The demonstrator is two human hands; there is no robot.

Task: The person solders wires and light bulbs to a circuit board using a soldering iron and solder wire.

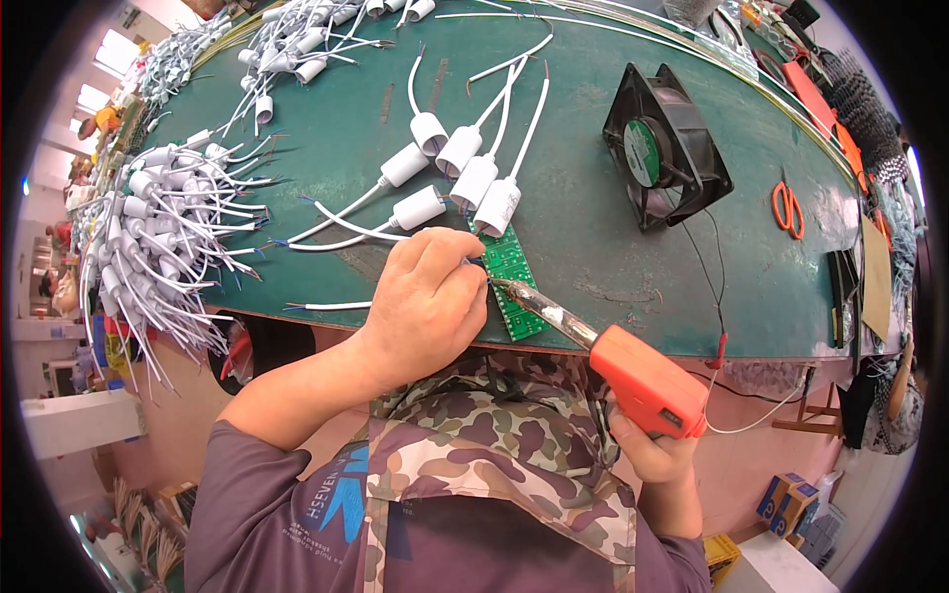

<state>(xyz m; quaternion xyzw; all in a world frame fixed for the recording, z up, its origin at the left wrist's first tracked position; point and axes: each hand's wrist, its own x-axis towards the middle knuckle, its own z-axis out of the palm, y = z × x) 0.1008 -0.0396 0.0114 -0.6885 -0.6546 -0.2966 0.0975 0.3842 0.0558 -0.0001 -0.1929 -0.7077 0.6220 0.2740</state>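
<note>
My left hand (430, 301) is closed in a pinch at the left edge of a green circuit board (519, 314). Its fingers hide most of what they hold; a small dark bit shows at the fingertips. A white cable (336, 306) with bare ends runs in under this hand. My right hand (647, 450) grips the red handle of a soldering iron (638, 376), whose tip touches or nearly touches the board by my left fingertips. Several white lamp holders with cables, one of them the lamp holder (497, 207), lie just beyond, at the board's far end.
On the green table (554, 119) a black fan (667, 148) stands to the right, its wire hanging over the near edge. Orange scissors (788, 210) lie farther right. A large heap of white lamp holders (148, 237) fills the left side, with another bunch (297, 40) behind.
</note>
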